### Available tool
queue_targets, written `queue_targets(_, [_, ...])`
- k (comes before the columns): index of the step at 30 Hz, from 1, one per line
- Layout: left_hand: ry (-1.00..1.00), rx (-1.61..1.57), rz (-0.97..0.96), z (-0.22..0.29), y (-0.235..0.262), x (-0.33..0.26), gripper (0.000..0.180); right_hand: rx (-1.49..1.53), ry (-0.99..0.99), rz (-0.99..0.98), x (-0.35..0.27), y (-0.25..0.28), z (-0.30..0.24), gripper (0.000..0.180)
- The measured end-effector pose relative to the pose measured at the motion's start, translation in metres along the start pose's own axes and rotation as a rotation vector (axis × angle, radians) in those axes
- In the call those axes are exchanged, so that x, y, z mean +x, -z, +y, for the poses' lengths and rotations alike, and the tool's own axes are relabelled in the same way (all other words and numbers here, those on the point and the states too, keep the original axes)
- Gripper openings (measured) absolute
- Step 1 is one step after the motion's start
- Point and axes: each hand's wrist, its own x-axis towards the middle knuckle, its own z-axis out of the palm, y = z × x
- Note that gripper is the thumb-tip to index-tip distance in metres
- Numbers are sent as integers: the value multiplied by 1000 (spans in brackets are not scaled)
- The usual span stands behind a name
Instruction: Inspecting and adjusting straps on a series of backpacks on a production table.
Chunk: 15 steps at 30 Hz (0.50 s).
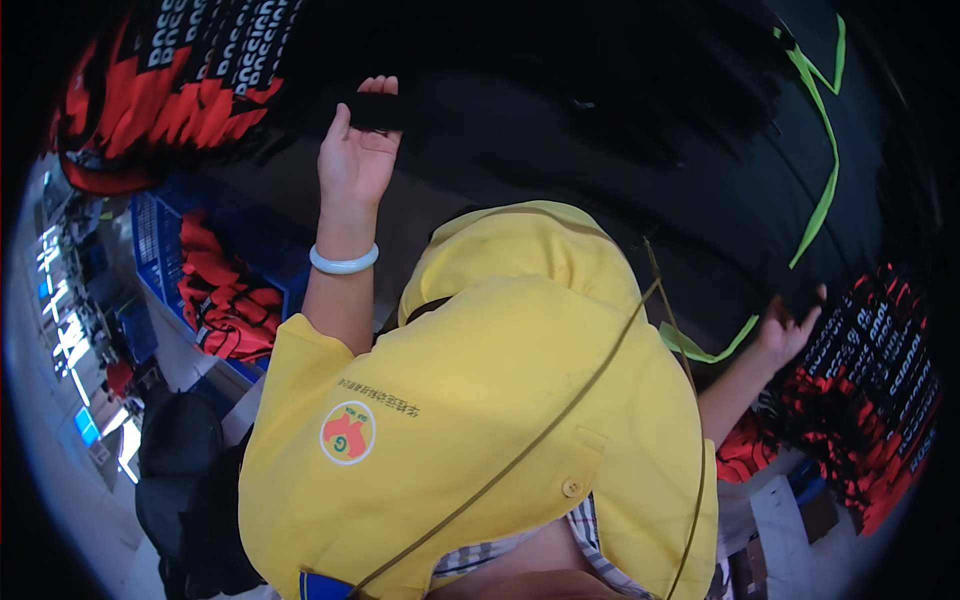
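Observation:
My left hand [358, 165] is raised at the upper left, palm showing and thumb up. A short black strip [374, 112] of what looks like fabric lies across its fingers, held there. My right hand [788, 330] is low at the right, beside a stack of black-and-red printed fabric pieces [870, 350]. Two of its fingers stand apart; the others are partly hidden, and I see nothing certain in them. Between the hands spreads a dark work surface [450, 130] with black material on it.
Another stack of black-and-red printed pieces [190, 90] lies at the far left. Below it, a blue plastic crate [155, 235] holds red-and-black pieces [225, 300]. A bright green strip [828, 170] trails across the far right; another green strip [720, 355] lies left of my right hand.

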Motion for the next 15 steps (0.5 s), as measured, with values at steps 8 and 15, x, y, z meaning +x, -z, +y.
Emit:
queue_targets(8, [82,-208,-185,-16,-12,-19,43,-87,-8,191,63,155,-56,33])
queue_targets(15, [68,-136,-58,-22,-33,-35,41,-121,63,466,63,183,-64,33])
